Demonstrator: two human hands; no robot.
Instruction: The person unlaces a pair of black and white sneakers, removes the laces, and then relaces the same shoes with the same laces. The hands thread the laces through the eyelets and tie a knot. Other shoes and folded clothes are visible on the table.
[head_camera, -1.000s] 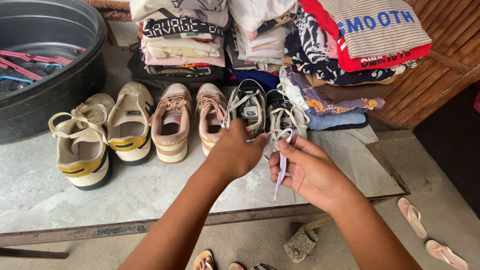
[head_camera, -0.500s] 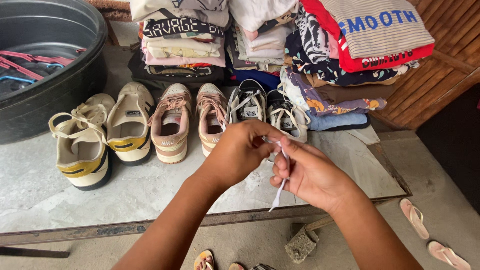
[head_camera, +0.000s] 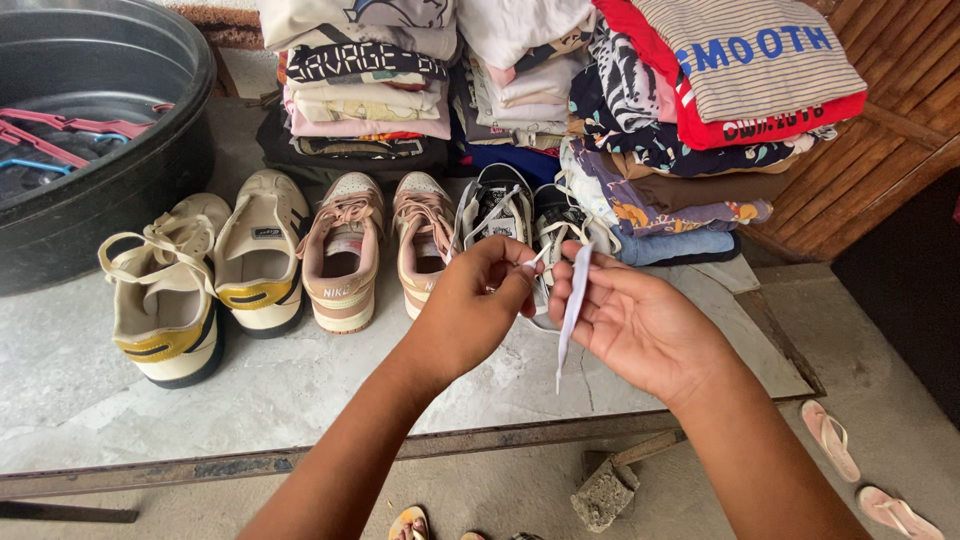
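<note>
The right hand (head_camera: 640, 325) pinches a flat white shoelace (head_camera: 572, 305) between thumb and fingers, its loose end hanging down over the palm. Just beside it, the left hand (head_camera: 470, 305) grips the lace's other part with closed fingertips. Both hover above the grey stone slab (head_camera: 250, 385). Beyond them stand a black-and-white sneaker pair (head_camera: 525, 215), a pink pair (head_camera: 380, 245) and a cream-and-yellow pair (head_camera: 205, 275). Farther back lie stacks of folded clothes (head_camera: 560, 90) and a black tub (head_camera: 95, 130).
</note>
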